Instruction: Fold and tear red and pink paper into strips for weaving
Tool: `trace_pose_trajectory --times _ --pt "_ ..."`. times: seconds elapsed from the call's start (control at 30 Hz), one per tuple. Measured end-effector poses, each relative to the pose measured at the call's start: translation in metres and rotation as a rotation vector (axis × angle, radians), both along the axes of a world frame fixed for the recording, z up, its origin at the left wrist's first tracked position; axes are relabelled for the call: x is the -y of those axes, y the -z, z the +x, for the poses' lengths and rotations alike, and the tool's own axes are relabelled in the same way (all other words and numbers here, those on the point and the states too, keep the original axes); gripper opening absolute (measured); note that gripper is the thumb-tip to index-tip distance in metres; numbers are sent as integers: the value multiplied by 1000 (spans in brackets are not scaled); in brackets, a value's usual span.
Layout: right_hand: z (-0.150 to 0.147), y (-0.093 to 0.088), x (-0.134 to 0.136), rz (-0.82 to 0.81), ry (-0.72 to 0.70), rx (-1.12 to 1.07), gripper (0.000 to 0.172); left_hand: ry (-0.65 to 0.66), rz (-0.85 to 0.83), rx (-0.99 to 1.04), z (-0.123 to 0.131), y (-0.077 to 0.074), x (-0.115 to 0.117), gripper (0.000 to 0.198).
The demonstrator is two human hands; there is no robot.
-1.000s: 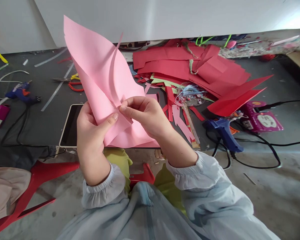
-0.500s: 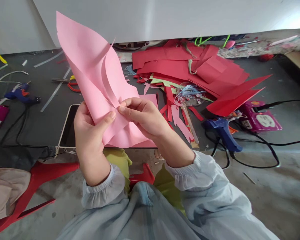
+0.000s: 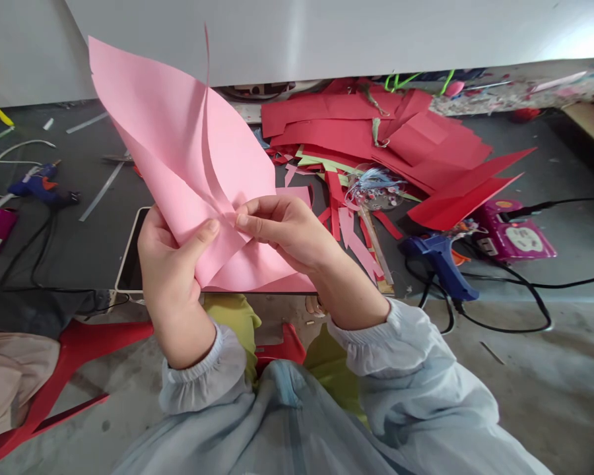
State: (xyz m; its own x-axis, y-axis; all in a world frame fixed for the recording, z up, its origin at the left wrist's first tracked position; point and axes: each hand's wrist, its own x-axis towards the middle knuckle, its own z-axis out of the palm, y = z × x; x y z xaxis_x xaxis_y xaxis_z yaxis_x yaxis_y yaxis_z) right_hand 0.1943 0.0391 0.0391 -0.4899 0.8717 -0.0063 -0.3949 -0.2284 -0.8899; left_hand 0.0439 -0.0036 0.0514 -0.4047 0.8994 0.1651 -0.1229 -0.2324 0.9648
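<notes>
A large pink paper sheet (image 3: 178, 145) stands upright in front of me, split by a long tear that runs down its middle. My left hand (image 3: 171, 277) pinches the left part near the bottom, thumb on the front. My right hand (image 3: 287, 231) pinches the right part at the foot of the tear, fingers curled. The two hands sit close together, thumbs almost touching. A tablet (image 3: 131, 257) lies flat on the dark table behind the paper, partly hidden.
A heap of red paper sheets (image 3: 376, 132) and cut strips covers the table's back right. A blue glue gun (image 3: 443, 264) with black cable lies right, beside a purple box (image 3: 515, 234). Another glue gun (image 3: 37, 185) lies far left. A red stool (image 3: 79, 356) stands below.
The tear has lengthened down the pink sheet; the left part has swung further left and the flaps have spread apart. Both hands keep their pinch in nearly the same spot.
</notes>
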Motion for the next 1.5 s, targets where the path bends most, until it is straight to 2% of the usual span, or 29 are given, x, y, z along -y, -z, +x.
trace_pose_trajectory --times 0.13,0.27,0.4,0.57,0.8,0.97,1.13,1.5 --pt "2 2 -1 11 -5 29 38 25 6 -10 -2 3 -1 42" --pt "1 5 -2 27 30 37 37 62 -12 -43 -4 6 -1 53" --pt "0 6 -2 43 42 36 37 38 -18 -58 -2 5 0 55" --pt "-2 5 -2 -28 54 -23 35 31 -30 -6 -1 3 0 54" --pt "1 4 -4 -21 55 -14 34 -28 -50 -88 -4 7 1 49" --pt "4 0 -5 -43 -31 85 41 -37 -72 -65 -4 4 3 48" --pt "5 -3 -5 -104 -93 82 44 -54 -85 -61 -4 3 2 47" --pt "5 4 -6 -5 16 124 44 -105 -37 -56 -4 7 -3 49"
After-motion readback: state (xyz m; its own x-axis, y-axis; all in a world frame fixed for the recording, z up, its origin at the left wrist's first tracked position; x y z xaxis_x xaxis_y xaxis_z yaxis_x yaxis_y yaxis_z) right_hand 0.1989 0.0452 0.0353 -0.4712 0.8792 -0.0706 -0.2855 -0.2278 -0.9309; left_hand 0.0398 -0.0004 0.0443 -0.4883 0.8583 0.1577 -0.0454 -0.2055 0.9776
